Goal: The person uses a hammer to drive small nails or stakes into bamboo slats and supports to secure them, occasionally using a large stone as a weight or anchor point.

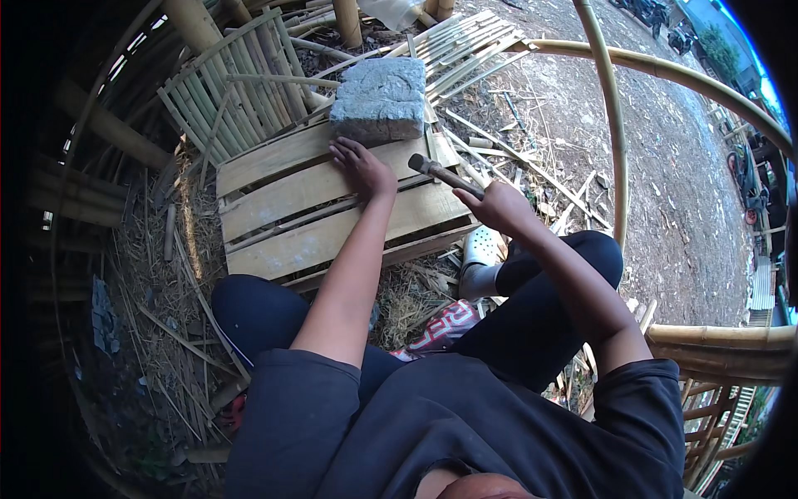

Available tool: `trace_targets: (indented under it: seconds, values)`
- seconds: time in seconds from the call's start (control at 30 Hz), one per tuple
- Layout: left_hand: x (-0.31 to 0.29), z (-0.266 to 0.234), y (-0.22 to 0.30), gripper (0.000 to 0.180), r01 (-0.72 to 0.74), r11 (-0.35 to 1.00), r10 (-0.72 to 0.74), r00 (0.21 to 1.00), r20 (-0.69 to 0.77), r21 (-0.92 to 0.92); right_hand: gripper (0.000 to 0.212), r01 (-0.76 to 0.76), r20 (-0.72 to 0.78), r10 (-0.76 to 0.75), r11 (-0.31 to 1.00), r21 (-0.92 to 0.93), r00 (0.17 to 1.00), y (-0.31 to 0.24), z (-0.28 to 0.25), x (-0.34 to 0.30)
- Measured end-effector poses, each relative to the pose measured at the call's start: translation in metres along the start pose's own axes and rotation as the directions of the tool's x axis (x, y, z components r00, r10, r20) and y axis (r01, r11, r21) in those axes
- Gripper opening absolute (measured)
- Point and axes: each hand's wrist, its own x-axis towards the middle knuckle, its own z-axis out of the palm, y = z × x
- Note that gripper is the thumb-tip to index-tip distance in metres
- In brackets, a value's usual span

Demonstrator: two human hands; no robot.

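Note:
A hammer (446, 175) with a wooden handle and a small dark head is in my right hand (502, 208), its fingers wrapped round the handle. The hammer's head hovers over the right part of a low wooden slatted crate (283, 245), or lies very close to it. My left hand (366, 170) lies on the crate's upper slats, fingers stretched out toward a rough grey stone block (380, 91). That block rests at the crate's far side, just beyond my left fingertips. Whether something small lies under my left palm is hidden.
Panels of bamboo strips (233, 87) stand at the back left, with another slatted panel (470, 50) behind the block. Bamboo scraps and straw litter the ground. A bamboo post (611, 125) and rails border the right side. My legs flank the crate's near edge.

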Motion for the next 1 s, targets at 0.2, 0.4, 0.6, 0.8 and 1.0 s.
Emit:
trace_targets:
  seconds: [0.2, 0.4, 0.6, 0.8, 1.0]
  values:
    - [0.000, -0.006, -0.009, 0.071, -0.007, 1.000, 0.006, 0.996, 0.084, 0.003, 0.094, -0.165, 0.203, 0.092, 0.910, 0.381, 0.975, 0.002, -0.023, -0.029]
    - [0.003, -0.013, -0.007, 0.055, -0.055, 0.976, 0.056, 0.998, -0.002, -0.212, 0.098, -0.137, 0.147, 0.073, 0.857, 0.498, 0.987, 0.011, -0.017, -0.017]
    - [-0.006, -0.027, 0.004, 0.023, -0.198, 0.796, 0.382, 0.898, 0.220, -0.572, 0.097, -0.079, 0.125, 0.006, 0.807, 0.585, 0.992, 0.021, 0.006, -0.001]
    - [-0.009, -0.048, 0.022, 0.031, -0.703, 0.570, 0.817, 0.539, 0.204, -0.425, 0.095, -0.099, 0.145, 0.009, 0.771, 0.629, 0.989, 0.025, 0.005, -0.005]
    - [-0.008, -0.040, 0.014, 0.024, -0.574, 0.600, 0.790, 0.533, 0.301, -0.558, 0.096, -0.054, 0.020, 0.054, 0.763, 0.644, 0.998, 0.028, 0.011, -0.004]
